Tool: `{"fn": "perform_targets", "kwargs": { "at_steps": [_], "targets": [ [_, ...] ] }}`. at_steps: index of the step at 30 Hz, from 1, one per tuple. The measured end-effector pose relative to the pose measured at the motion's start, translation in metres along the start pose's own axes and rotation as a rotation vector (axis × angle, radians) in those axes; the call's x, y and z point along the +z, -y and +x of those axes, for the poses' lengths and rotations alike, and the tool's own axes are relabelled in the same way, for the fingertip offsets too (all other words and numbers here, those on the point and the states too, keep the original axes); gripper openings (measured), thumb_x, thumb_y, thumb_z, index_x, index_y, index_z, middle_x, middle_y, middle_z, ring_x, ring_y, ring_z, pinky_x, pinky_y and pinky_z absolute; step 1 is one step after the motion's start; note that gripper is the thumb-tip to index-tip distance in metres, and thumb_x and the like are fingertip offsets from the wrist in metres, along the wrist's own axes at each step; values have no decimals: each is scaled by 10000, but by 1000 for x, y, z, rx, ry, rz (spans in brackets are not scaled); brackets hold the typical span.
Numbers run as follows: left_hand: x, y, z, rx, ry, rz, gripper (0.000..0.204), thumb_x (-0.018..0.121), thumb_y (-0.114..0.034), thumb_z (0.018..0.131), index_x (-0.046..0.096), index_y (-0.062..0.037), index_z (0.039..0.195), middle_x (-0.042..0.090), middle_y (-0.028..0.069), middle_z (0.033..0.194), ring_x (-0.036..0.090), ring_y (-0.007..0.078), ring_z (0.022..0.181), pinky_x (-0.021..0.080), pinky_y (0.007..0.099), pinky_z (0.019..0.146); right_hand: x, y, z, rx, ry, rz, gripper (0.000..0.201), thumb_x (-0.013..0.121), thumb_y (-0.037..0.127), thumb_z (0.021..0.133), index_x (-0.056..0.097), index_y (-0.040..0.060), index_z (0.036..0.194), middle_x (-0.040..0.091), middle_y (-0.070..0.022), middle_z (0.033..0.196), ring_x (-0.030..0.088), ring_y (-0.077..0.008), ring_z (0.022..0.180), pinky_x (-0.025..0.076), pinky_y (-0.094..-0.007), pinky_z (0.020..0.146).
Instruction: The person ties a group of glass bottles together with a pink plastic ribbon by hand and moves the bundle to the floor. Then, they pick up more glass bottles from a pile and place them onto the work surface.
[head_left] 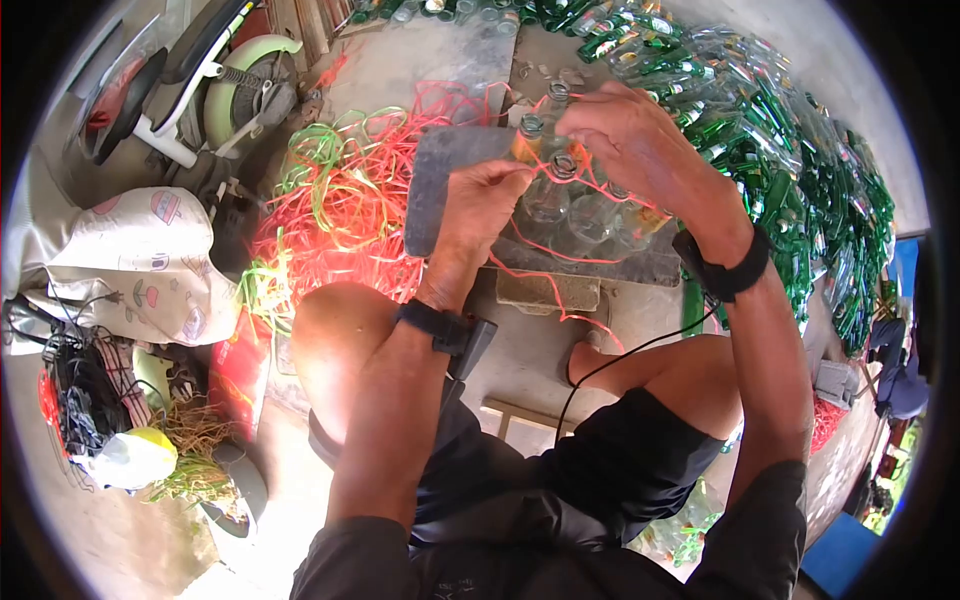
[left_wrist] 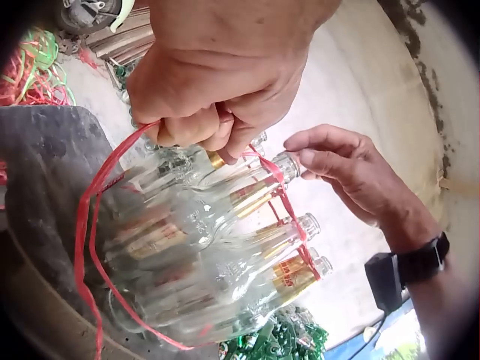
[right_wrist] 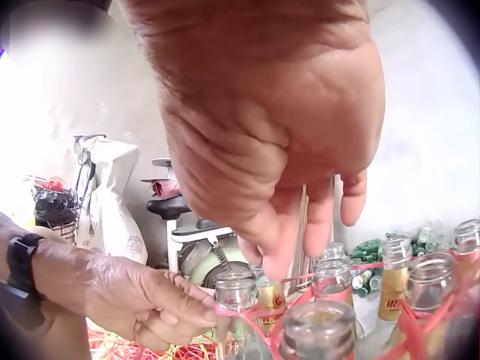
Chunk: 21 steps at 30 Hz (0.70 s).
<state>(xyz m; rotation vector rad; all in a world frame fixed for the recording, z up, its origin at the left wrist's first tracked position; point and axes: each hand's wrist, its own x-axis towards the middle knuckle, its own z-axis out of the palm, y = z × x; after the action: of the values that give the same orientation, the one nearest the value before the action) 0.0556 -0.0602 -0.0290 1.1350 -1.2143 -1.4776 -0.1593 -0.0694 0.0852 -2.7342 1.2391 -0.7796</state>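
Several clear glass bottles (left_wrist: 232,266) with gold labels stand grouped on a dark board (head_left: 440,165). Red plastic strapping (left_wrist: 81,225) winds around and between their necks, and a loose end hangs over the board's front edge. My left hand (head_left: 485,205) pinches the strapping at the near left side of the group, beside a bottle neck (right_wrist: 236,292). Above the necks is my right hand (head_left: 640,140), its fingers (right_wrist: 319,225) reaching downward. In the left wrist view, its thumb and forefinger are apart, right at a bottle's mouth (left_wrist: 286,163).
A tangled heap of red and green strapping (head_left: 340,220) lies left of the board. Green bottles (head_left: 760,150) pile along the right and back. At left stand a scooter (head_left: 240,100) and a printed white cover (head_left: 150,260). A brick-like block (head_left: 545,292) sits under the board.
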Motion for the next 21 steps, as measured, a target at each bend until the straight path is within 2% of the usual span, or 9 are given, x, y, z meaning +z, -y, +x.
{"fn": "perform_targets", "kwargs": {
  "at_steps": [2, 3, 5, 7, 9, 11, 12, 14, 21],
  "targets": [
    [-1, -1, 1, -45, -23, 11, 173, 781, -169, 912, 802, -20, 998, 659, -55, 821, 537, 35, 698, 445, 243, 595, 5, -5, 12, -87, 187, -6, 102, 660, 15, 878, 691, 29, 973, 665, -128, 839, 617, -360, 855, 509, -444, 786],
    [-2, -2, 1, -88, -40, 27, 177, 797, -165, 887, 799, -10, 971, 662, -47, 824, 557, 47, 720, 465, 255, 614, 10, -7, 15, -92, 195, -3, 102, 660, 15, 878, 691, 29, 973, 665, -128, 839, 617, -360, 855, 509, -444, 786],
    [1, 0, 3, -88, -65, 15, 167, 806, -159, 867, 794, -5, 931, 652, -52, 800, 547, 45, 708, 456, 256, 601, 21, -12, 18, 22, 300, 43, 80, 662, 30, 886, 685, 17, 962, 680, -128, 853, 634, -350, 833, 517, -431, 767],
    [4, 2, 7, -87, -88, 3, 161, 815, -153, 848, 788, -1, 891, 641, -58, 775, 537, 44, 696, 447, 258, 588, 27, -17, 21, 5, 313, 128, 87, 653, 50, 880, 702, 41, 952, 686, -142, 861, 647, -363, 842, 517, -449, 782],
    [7, 6, 10, -73, -146, 1, 163, 814, -138, 827, 802, 20, 862, 681, 8, 653, 555, 61, 577, 445, 269, 520, 28, -20, 22, -6, 326, 213, 101, 644, 69, 875, 718, 65, 943, 691, -155, 870, 661, -377, 850, 517, -467, 796],
    [8, 14, 16, -57, -159, 40, 177, 821, -157, 821, 803, 16, 852, 673, 16, 629, 565, 68, 567, 452, 276, 524, 22, -22, 25, 212, 511, 417, 183, 607, 50, 915, 757, 76, 1016, 724, -151, 944, 683, -335, 894, 533, -430, 839],
    [9, 14, 18, -39, -169, 85, 192, 828, -176, 814, 804, 12, 842, 665, 24, 605, 575, 74, 557, 460, 284, 527, 24, -27, 23, 214, 514, 417, 183, 607, 50, 915, 757, 76, 1016, 724, -151, 944, 683, -335, 894, 533, -430, 839],
    [13, 16, 19, -36, -188, 100, 209, 838, -196, 806, 803, 9, 828, 657, 28, 588, 584, 82, 547, 465, 294, 528, 30, -39, 20, 127, 558, 328, 202, 620, -32, 965, 727, 14, 1130, 755, -121, 969, 704, -219, 931, 547, -353, 854],
    [23, 21, 23, -101, -251, 157, 318, 870, -302, 799, 775, -6, 731, 651, 36, 569, 602, 123, 529, 480, 337, 537, 17, -24, 32, 327, 694, 368, 287, 578, -58, 947, 711, 35, 1182, 729, -130, 1056, 688, -235, 1009, 546, -363, 896]
  ]
}}
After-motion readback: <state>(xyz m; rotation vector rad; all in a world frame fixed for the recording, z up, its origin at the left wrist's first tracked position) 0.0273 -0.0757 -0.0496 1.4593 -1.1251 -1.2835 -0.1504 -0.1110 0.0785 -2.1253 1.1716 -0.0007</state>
